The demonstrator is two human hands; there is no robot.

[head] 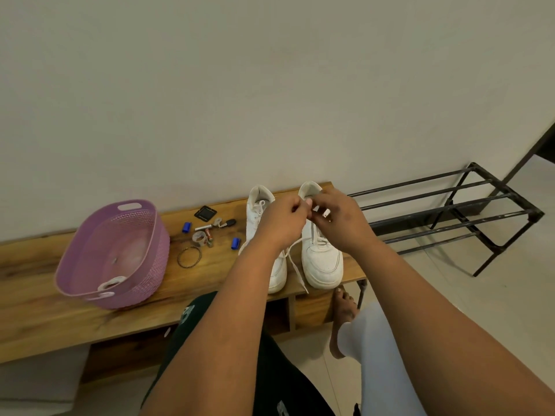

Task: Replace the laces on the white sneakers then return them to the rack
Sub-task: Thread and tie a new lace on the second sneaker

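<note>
Left hand (277, 220) and right hand (336, 219) pinch lace (295, 259) above right sneaker (319, 253), fingers curled. Risk: loose tail over bench (210, 283) edge snags, tugs lacing uneven.

Two sneakers, left one (271, 250) & right one (322, 259), are sitting side by side on the bench (45, 313) near its right end, heels twd the wall. Basket (120, 250) is sitting on the bench well left of them, w/ small items (207, 232) lying between. Rack (450, 217) is standing on the floor right of the bench. Both hands, left (280, 222) & right (339, 220), are hovering over the right sneaker.
</note>
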